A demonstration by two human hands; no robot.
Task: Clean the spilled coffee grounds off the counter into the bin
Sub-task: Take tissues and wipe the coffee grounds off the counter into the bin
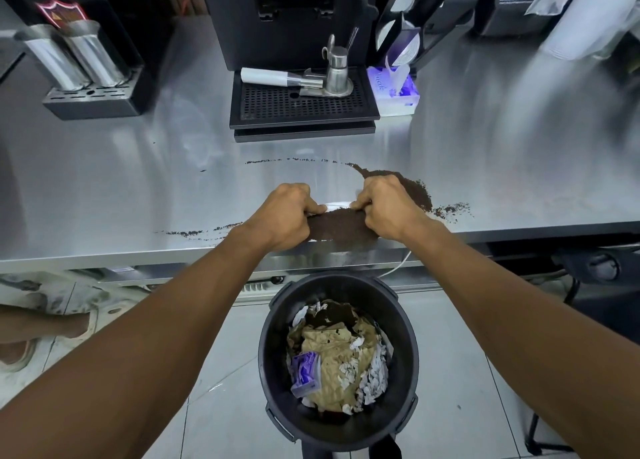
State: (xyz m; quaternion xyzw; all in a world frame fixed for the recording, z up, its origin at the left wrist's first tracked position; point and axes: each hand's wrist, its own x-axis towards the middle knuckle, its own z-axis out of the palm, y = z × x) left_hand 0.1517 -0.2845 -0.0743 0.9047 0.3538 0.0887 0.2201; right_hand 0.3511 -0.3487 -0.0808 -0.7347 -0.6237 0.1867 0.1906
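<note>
A left hand (284, 212) and a right hand (388, 209) each pinch one end of a white tissue (337, 206) in a tight grip behind loose, light coffee grounds (341, 228) heaped at the table (138, 181) edge above the bin (273, 337); the flimsy paper probably needs holding taut and low.

The steel worktop (121, 188) in front of me carries a black coffee machine (277, 18) at the back, its drip tray (277, 103) jutting toward me. A tissue box (398, 96) sits just beside the tray on the right. A black stand (93, 103) sits well apart on the left. Coffee grounds (341, 230) lie heaped at the near edge against a strip of white paper (337, 205). A second heap lies back to the right, with thin trails either side. Below, on the tiled floor (450, 354), stands the black bin (270, 347).
</note>
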